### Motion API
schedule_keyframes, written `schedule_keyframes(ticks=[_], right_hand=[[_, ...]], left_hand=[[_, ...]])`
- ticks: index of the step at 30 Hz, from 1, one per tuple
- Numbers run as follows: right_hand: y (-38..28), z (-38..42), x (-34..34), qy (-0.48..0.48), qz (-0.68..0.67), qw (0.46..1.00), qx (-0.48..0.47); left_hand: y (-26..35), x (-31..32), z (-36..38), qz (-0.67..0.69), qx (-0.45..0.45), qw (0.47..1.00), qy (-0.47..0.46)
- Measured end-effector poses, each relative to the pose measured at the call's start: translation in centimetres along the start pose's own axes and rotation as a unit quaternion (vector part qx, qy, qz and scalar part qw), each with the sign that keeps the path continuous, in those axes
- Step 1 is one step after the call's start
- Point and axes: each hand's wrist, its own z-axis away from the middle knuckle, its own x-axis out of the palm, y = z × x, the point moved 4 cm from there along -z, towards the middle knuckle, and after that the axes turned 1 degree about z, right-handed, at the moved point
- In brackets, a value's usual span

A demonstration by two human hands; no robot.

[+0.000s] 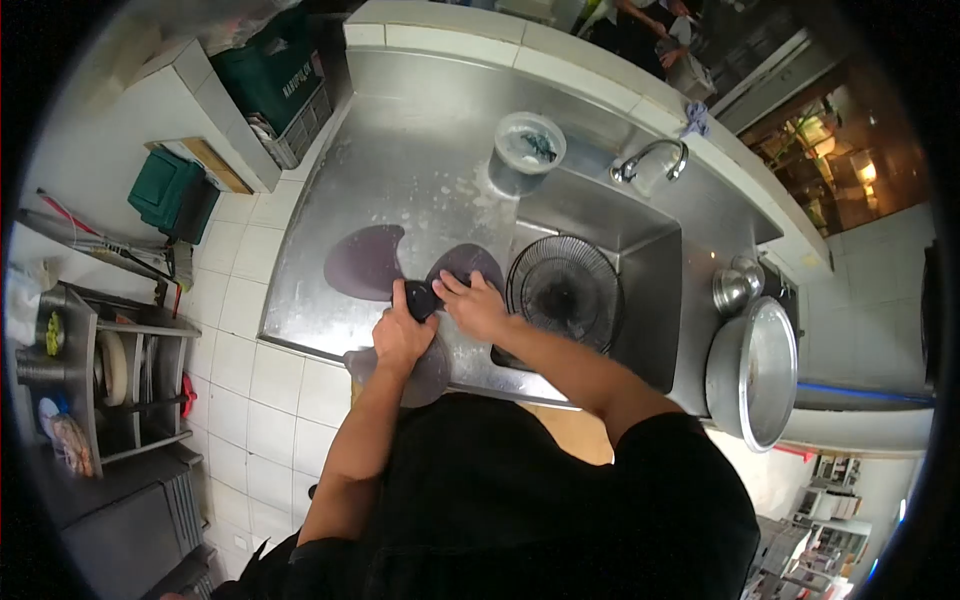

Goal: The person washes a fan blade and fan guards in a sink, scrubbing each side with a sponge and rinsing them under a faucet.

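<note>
A fan blade piece with three purple translucent blades and a black hub lies on the steel counter at the sink's left edge. My left hand is closed around the near side of the hub, thumb and fingers on either side. My right hand lies on the right blade, fingers spread over its surface; whether anything is under the palm is hidden. The third blade points toward my body, partly under my left wrist. A round black wire fan guard rests in the sink, just right of my right hand.
A clear tub of water with a green scrap stands behind the sink. Right of it are a curved faucet, metal bowls and a large basin. Shelving stands at left. Another person's hands show beyond the wall.
</note>
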Motion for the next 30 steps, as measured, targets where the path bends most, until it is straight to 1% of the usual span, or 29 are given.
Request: schedule_keyframes(ticks=[1,2,3,4,6,7,8,10,11,12,14,15,16,17,18,19,20,21,22,23,24,25,26,27,28,29,30], right_hand=[[0.5,-0.8,-3.1,-0.033,-0.090,0.988,0.123],[0.7,-0.2,-4.6,-0.069,-0.182,0.949,0.249],[3.4,-0.9,-2.4,-0.076,0.039,0.985,0.150],[3.7,-0.8,-1.9,-0.078,0.038,0.985,0.151],[3.8,-0.9,-1.5,-0.097,0.094,0.978,0.161],[2.5,0.8,1.2,-0.065,0.011,0.983,0.170],[1.3,2.1,0.4,-0.061,0.016,0.984,0.164],[-1.4,4.0,-0.9,-0.041,0.027,0.999,-0.017],[0.0,3.8,-0.5,-0.021,0.021,0.998,0.048],[0.9,2.9,-0.6,-0.026,0.019,0.998,0.049],[3.2,1.9,-1.8,-0.046,0.030,0.967,0.248],[1.6,2.0,-1.5,-0.084,0.073,0.973,0.203],[0.8,3.1,-1.5,-0.082,0.077,0.972,0.204],[-1.1,4.0,-1.5,-0.059,0.033,0.994,0.091],[-2.3,4.6,-1.4,-0.038,-0.014,0.999,-0.025],[-1.0,4.0,-0.7,-0.095,-0.003,0.995,0.032],[0.2,3.5,-0.4,-0.104,-0.007,0.994,0.035],[2.9,2.7,-0.4,-0.104,-0.033,0.980,0.164],[4.6,2.7,-0.6,-0.102,-0.056,0.949,0.292],[2.7,1.4,-2.1,-0.156,0.027,0.956,0.247],[1.9,2.2,-1.4,-0.158,0.028,0.954,0.252],[-0.2,2.6,-1.0,-0.091,-0.007,0.990,0.107],[-1.6,3.0,-0.7,-0.022,-0.044,0.998,-0.045],[-0.6,2.2,-0.4,-0.047,-0.017,0.999,-0.011],[0.3,1.1,-0.7,-0.051,-0.021,0.998,-0.011],[2.3,-0.4,-1.3,-0.082,-0.011,0.989,0.126],[4.0,-1.0,-1.6,-0.113,-0.001,0.959,0.262]], left_hand=[[0.1,0.0,-0.4,0.005,-0.003,1.000,0.003],[-0.1,0.1,-0.2,0.003,-0.005,1.000,0.006],[-0.2,0.2,-0.1,0.000,-0.004,1.000,0.008],[-0.2,0.3,0.1,-0.002,-0.003,1.000,0.013],[-0.3,0.5,0.4,0.001,-0.011,1.000,0.007],[-0.1,0.4,0.2,0.008,-0.018,1.000,0.007],[-0.1,0.3,0.0,0.013,-0.017,1.000,0.014],[-0.4,0.5,0.3,0.006,-0.011,1.000,0.017],[-0.5,0.6,0.4,0.015,-0.004,1.000,0.020],[-0.5,0.6,0.3,0.016,-0.008,1.000,0.015],[-0.2,0.6,0.4,0.016,-0.014,1.000,0.016],[-0.3,0.8,0.2,0.017,-0.020,1.000,0.012],[-0.1,0.7,0.1,0.019,-0.016,1.000,0.013],[-0.1,0.6,0.2,0.024,-0.015,1.000,0.012],[-0.2,0.6,0.3,0.030,-0.016,0.999,0.011],[-0.4,0.8,0.3,0.030,-0.020,0.999,0.006],[-0.6,1.0,0.3,0.029,-0.013,0.999,0.015],[-0.5,1.2,0.1,0.029,-0.005,0.999,0.026],[-0.5,1.2,0.1,0.028,-0.007,0.999,0.019],[-0.4,1.0,0.1,0.021,-0.014,1.000,0.010],[-0.1,0.9,0.1,0.015,-0.020,1.000,0.003],[0.0,0.9,0.1,0.012,-0.019,1.000,0.016],[0.0,0.9,-0.3,0.013,-0.019,1.000,0.018],[-0.1,0.9,-0.3,0.013,-0.013,1.000,0.019],[-0.3,1.0,-0.1,0.012,-0.008,1.000,0.018],[-0.2,0.9,-0.2,0.012,-0.011,1.000,0.016],[-0.1,0.8,-0.3,0.011,-0.010,1.000,0.012]])
